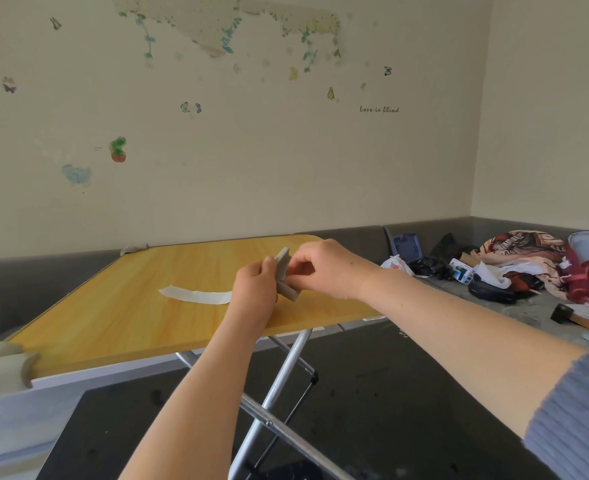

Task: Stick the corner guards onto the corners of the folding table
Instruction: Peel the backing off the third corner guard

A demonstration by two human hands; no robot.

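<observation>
The folding table (120,317) has a yellow wood-look top on metal legs. A grey corner guard (2,368) sits on its near left corner, and another corner guard (132,249) sits on the far left corner. Above the table's right half, my left hand (255,289) grips a loose grey corner guard (283,271). My right hand (324,268) pinches that same guard from the right side. Its lower end shows below my fingers. A white backing strip (196,295) lies flat on the tabletop, left of my hands.
A grey bench (355,242) runs along the wall behind the table and around the corner. On the right lie clothes and bags (528,268), a white plastic bag (397,266) and a hammer (577,318). The floor under the table is dark.
</observation>
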